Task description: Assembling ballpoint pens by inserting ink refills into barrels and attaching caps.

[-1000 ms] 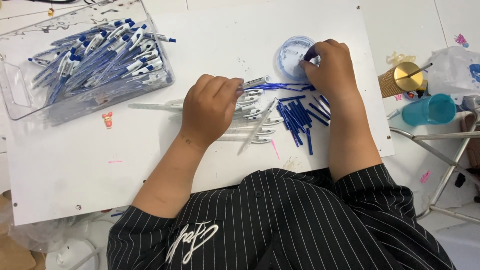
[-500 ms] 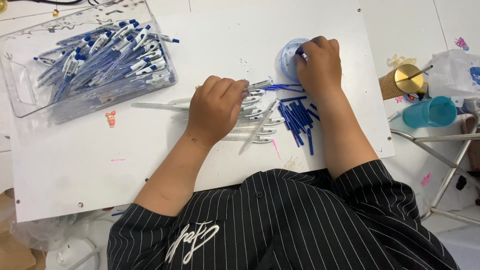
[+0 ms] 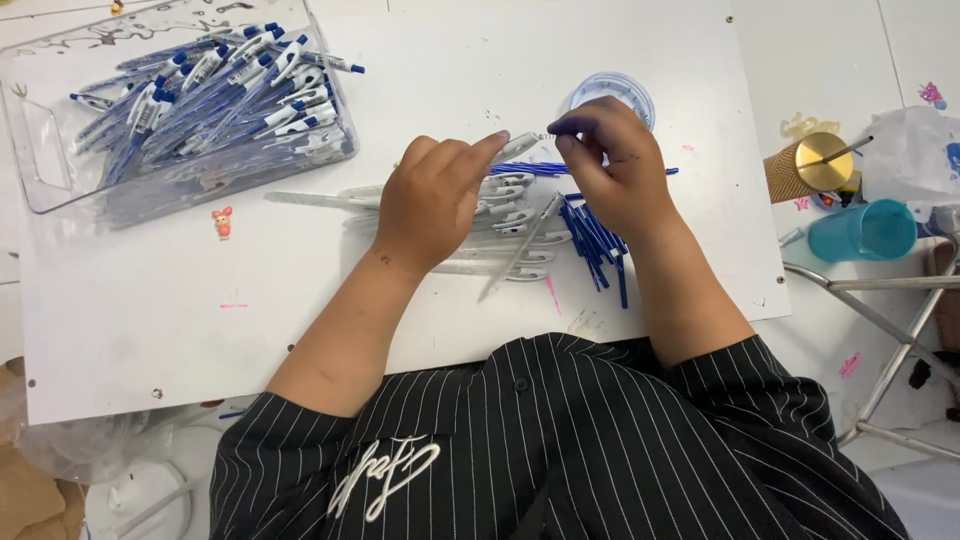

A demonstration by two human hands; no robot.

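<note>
Evidently light and stiff, the clear pen barrel (image 3: 520, 147) sits above the white counter (image 3: 420, 300), pinched in the left hand (image 3: 435, 200) grip near its open end. The right hand (image 3: 610, 165) pinches a tiny part, too small to identify, at that opening. Smooth plastic likely slips; mid-barrel holds best.

A clear pen barrel (image 3: 520, 146) is held tilted above the board, its tip apparently meeting a small part.

Bare white board (image 3: 150, 340) lies open left; clear pen bin (image 3: 60, 190) blocks upper-left, blue refills (image 3: 598, 240) seemingly crowd the right.
</note>
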